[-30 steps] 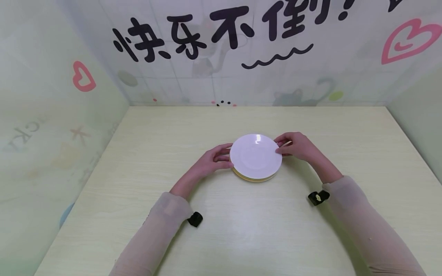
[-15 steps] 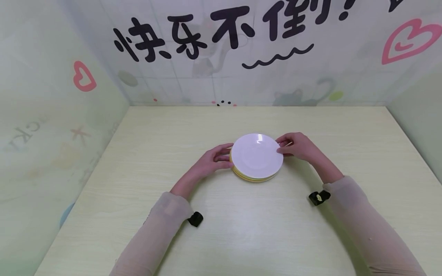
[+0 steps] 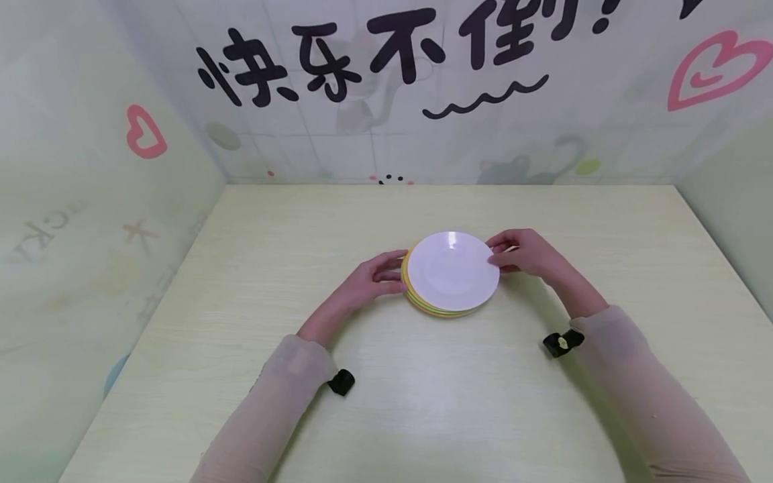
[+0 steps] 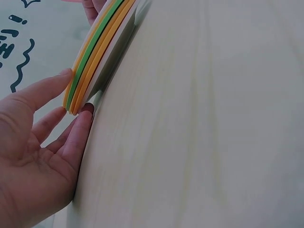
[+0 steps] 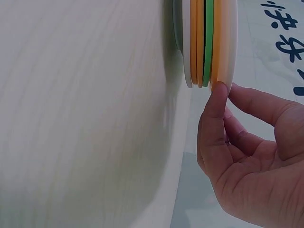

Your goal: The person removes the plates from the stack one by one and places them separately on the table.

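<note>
A stack of plates lies near the middle of the table, with a round white plate (image 3: 453,272) on top. Below it, in the left wrist view, show the rims of a green plate (image 4: 93,53), orange plates (image 4: 88,78) and a white one at the bottom. My left hand (image 3: 365,285) holds the stack at its left edge, thumb on an upper rim and fingers at the lower edge. On the other side my right hand (image 3: 527,253) pinches the rim of the top white plate (image 5: 232,42) between thumb and fingers. That plate sits shifted rightward over the stack.
The pale wooden table (image 3: 441,416) spreads around the stack. A printed backdrop (image 3: 338,147) with dark characters and hearts rises behind it, and side panels (image 3: 78,255) stand left and right. Black wrist devices (image 3: 341,382) sit at both sleeves.
The top white plate has slid a little to the right with my right hand, baring more of the orange and green rims at the left. My left hand has stayed in place.
</note>
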